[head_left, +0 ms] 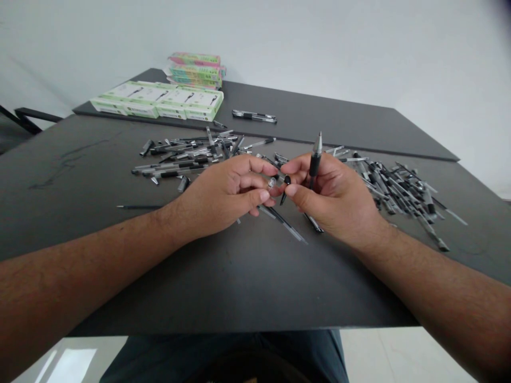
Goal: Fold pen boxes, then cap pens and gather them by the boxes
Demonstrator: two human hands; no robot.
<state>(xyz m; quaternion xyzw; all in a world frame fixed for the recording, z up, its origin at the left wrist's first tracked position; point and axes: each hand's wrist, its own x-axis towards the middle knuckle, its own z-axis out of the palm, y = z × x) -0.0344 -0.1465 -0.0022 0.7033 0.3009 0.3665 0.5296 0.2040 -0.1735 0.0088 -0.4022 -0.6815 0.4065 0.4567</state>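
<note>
My left hand is closed, its thumb and fingers pinching a small clear plastic pen cap. Against it, my right hand pinches a black pen clip piece between thumb and fingertip. The same right hand also keeps a gel pen upright between its fingers, silver tip pointing up and black grip showing. Whether the cap and clip piece touch, I cannot tell. Below the hands, several thin pen refills and a capped pen lie on the dark table.
A pile of pen parts spreads beyond my left hand. Another pile lies at the right. Pens rest on the raised board behind. White-green boxes and stacked colourful boxes stand back left. One refill lies near my left forearm.
</note>
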